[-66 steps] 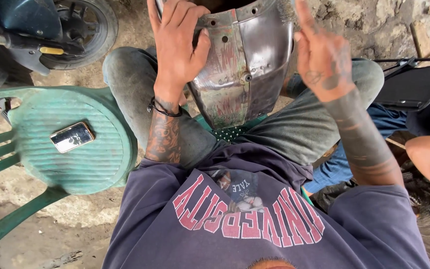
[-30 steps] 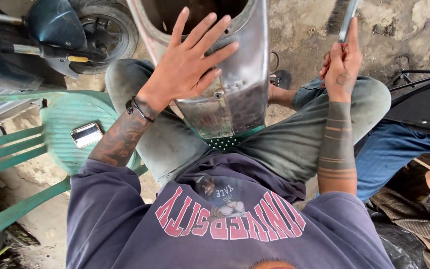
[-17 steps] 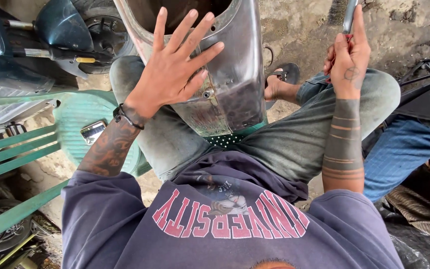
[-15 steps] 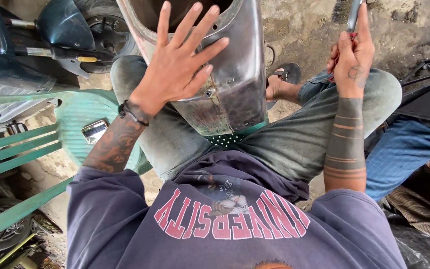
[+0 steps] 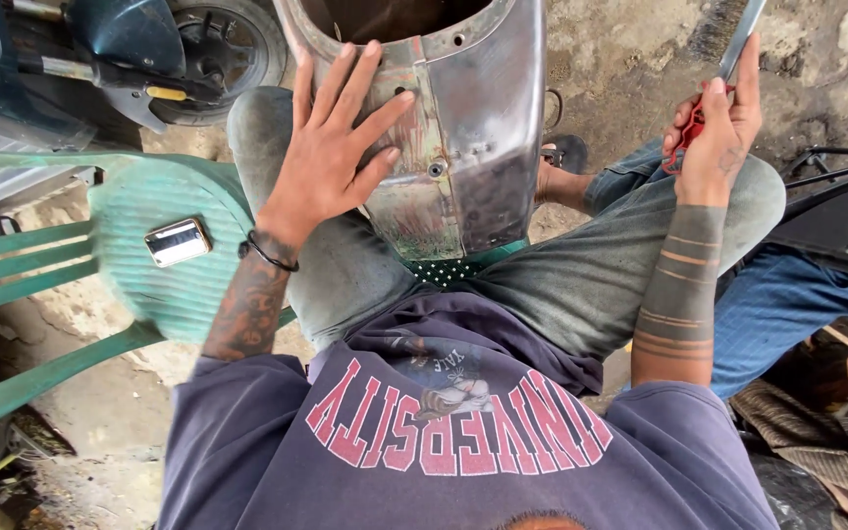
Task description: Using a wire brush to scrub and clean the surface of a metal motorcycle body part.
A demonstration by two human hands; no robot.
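At the top centre of the frame we see a bare metal scooter body panel (image 5: 463, 128) propped between the person's knees, its upper end cut off by the frame edge. The left hand (image 5: 331, 157) lies flat on the panel's left flank, fingers spread wide, gripping nothing. The right hand (image 5: 714, 137), upper right, is closed around a red-handled tool (image 5: 728, 74) whose grey metal shaft runs out of the top of the frame, so we cannot tell what kind of tool it is.

Left of the left knee stands a green plastic chair (image 5: 139, 255) with a small shiny rectangular object (image 5: 178, 241) on its seat; whether that is a phone or a case is hard to make out. A scooter wheel (image 5: 223, 44) and dark bodywork fill the upper left corner. At the right edge we see another person's blue-trousered leg (image 5: 787, 314) and a black frame part (image 5: 836, 221), both only partly in view.
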